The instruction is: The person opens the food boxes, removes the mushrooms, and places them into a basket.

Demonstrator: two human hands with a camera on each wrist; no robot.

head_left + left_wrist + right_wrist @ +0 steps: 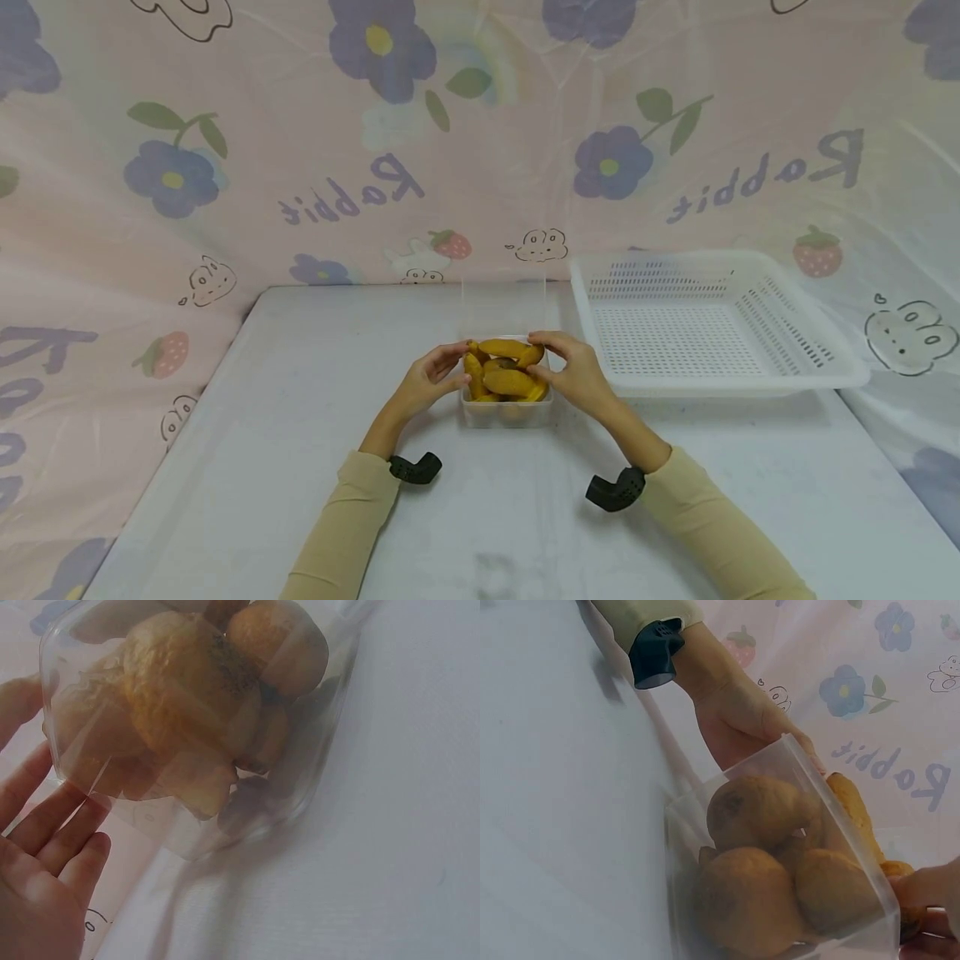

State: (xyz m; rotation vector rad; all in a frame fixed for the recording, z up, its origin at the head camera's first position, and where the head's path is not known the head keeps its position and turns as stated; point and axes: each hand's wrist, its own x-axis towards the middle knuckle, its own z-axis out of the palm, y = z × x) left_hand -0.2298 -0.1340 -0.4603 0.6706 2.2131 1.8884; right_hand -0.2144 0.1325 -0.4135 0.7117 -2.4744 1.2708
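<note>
A small clear plastic box (pixel 506 417) stands on the table, full of yellow-brown, curved, banana-like pieces (pixel 512 382). Through its walls, rounded brown pieces (pixel 746 900) show lower down; their kind is unclear. My left hand (pixel 426 385) is at the box's left side, its fingers (pixel 56 832) fairly straight along the outer wall, fingertips near the top pieces. On the right, my right hand (pixel 577 375) has thumb and forefinger on either side of a banana-like piece (pixel 531 356) at the rim. The box's transparent lid (pixel 504 304) stands raised at the back.
A large white perforated basket (pixel 750 385) stands to the right of the box, on the white table (pixel 300 500). Behind the table hangs a pink cloth (pixel 480 167) with flowers and rabbits. Black curved devices (pixel 617 490) are worn on both wrists.
</note>
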